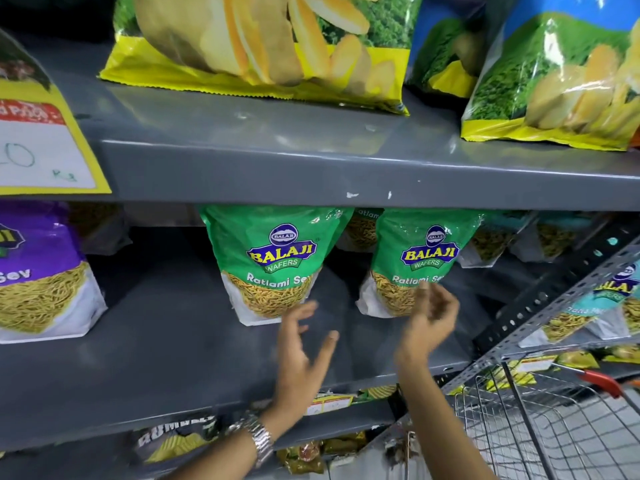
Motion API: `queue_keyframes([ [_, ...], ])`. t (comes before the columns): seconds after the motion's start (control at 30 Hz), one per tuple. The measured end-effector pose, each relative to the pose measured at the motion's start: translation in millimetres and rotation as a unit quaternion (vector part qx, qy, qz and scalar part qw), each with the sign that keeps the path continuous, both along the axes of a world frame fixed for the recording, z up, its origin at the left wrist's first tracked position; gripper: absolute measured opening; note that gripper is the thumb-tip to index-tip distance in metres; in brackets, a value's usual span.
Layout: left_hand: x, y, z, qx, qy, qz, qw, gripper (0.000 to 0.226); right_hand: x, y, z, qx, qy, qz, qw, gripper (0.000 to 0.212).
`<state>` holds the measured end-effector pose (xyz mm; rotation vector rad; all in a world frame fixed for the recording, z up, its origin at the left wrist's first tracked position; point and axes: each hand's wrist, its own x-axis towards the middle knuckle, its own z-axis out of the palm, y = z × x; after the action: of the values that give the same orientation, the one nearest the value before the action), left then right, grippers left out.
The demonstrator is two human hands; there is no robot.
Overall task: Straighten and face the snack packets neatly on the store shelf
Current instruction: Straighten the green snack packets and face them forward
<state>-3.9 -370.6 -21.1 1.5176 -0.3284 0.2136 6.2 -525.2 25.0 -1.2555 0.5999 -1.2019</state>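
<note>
On middle shelf [173, 368], two green sev packets [273, 261] [415, 261] stand upright, fronts facing out; left hand [299, 358] and right hand [429, 323] spread open, empty.

Two green Ratlami Sev packets upright on middle shelf [173, 358]: left packet [268, 261], right packet [415, 261]. Left hand [299, 358] empty, fingers spread, at 6 o'clock of left packet. Right hand [431, 322] blurred, loosely curled, overlapping right packet's lower edge.
</note>
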Motion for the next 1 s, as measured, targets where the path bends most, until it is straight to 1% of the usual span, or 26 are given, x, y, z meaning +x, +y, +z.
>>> queue_keyframes([
  [0.03,3,-14,5,0.005,0.042,-0.048,0.998,0.048,0,-18,1,0.018,0.001,-0.026,0.999,0.010],
  [0.07,10,-28,9,0.010,0.091,-0.086,0.992,0.052,1,-37,1,0.036,0.013,-0.024,0.999,0.013],
  [0.13,31,-53,18,0.010,0.184,-0.127,0.975,0.059,5,-72,-5,0.060,0.084,0.049,0.993,0.026],
  [0.17,42,-63,21,0.004,0.209,-0.141,0.968,0.063,7,-86,-9,0.064,0.127,0.096,0.985,0.034],
  [0.23,62,-77,25,0.003,0.223,-0.176,0.959,0.075,11,-105,-14,0.052,0.179,0.172,0.967,0.046],
  [0.3,78,-87,23,0.035,0.238,-0.199,0.950,0.091,12,-113,-17,0.054,0.195,0.225,0.953,0.053],
  [0.33,81,-91,23,0.054,0.251,-0.203,0.945,0.096,11,-113,-18,0.060,0.197,0.246,0.947,0.050],
  [0.4,88,-97,17,0.055,0.269,-0.221,0.936,0.103,9,-112,-19,0.069,0.196,0.281,0.937,0.040],
  [0.47,86,-100,15,0.055,0.262,-0.224,0.937,0.097,8,-109,-18,0.079,0.195,0.289,0.934,0.033],
  [0.53,80,-99,17,0.059,0.245,-0.210,0.945,0.090,6,-106,-15,0.087,0.192,0.274,0.938,0.030],
  [0.6,71,-98,21,0.054,0.244,-0.190,0.949,0.091,2,-105,-13,0.094,0.194,0.261,0.941,0.033],
  [0.63,66,-99,21,0.051,0.242,-0.183,0.952,0.089,0,-105,-13,0.096,0.197,0.257,0.941,0.036],
  [0.7,56,-98,26,0.064,0.233,-0.169,0.955,0.080,-8,-103,-12,0.096,0.200,0.246,0.944,0.039],
  [0.8,42,-95,29,0.086,0.223,-0.174,0.956,0.079,-25,-101,-12,0.084,0.202,0.234,0.947,0.039],
  [0.83,38,-94,28,0.087,0.220,-0.178,0.955,0.076,-31,-99,-11,0.082,0.204,0.231,0.948,0.040],
  [0.93,26,-90,27,0.083,0.224,-0.185,0.953,0.051,-47,-96,-12,0.080,0.205,0.225,0.949,0.039],
  [1.0,19,-90,26,0.087,0.232,-0.177,0.952,0.049,-56,-95,-12,0.068,0.208,0.229,0.948,0.037],
])
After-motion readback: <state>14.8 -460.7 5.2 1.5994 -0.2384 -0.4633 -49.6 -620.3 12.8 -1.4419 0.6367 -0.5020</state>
